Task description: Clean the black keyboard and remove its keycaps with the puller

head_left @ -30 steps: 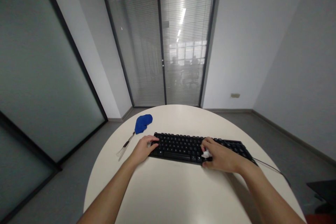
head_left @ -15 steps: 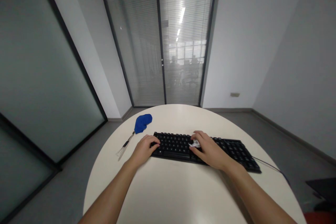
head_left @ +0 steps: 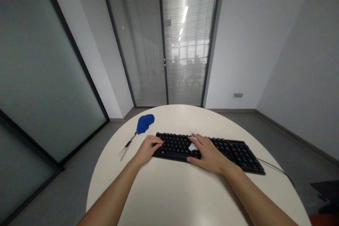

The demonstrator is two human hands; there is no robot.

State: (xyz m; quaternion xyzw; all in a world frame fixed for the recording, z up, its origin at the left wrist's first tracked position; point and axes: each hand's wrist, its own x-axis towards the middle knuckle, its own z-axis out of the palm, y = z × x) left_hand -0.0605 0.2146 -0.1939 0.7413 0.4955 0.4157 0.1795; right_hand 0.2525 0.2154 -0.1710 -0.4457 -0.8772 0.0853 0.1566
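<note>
A black keyboard (head_left: 174, 146) lies across the round table with its keys facing up. At its left end is my left hand (head_left: 147, 147), closed on the edge with the thumb near the front corner and the fingers curled over the side. Over the middle keys, my right hand (head_left: 208, 153) presses a crumpled white tissue (head_left: 192, 146) down onto the keyboard. Its fingers reach forward over the keys and its thumb points left along the front edge. Part of the tissue is hidden beneath the fingers.
On the left of the pale round table (head_left: 169, 190) lies a blue cloth-like piece (head_left: 144, 123) with a cord and a small brush-like end (head_left: 124, 150). A cable (head_left: 275, 167) runs from the keyboard over the table's right edge. Glass doors (head_left: 164, 49) stand behind.
My right hand has shifted slightly left over the keys with the tissue, its fingers flatter and straighter than before. My left hand stays at the keyboard's left end.
</note>
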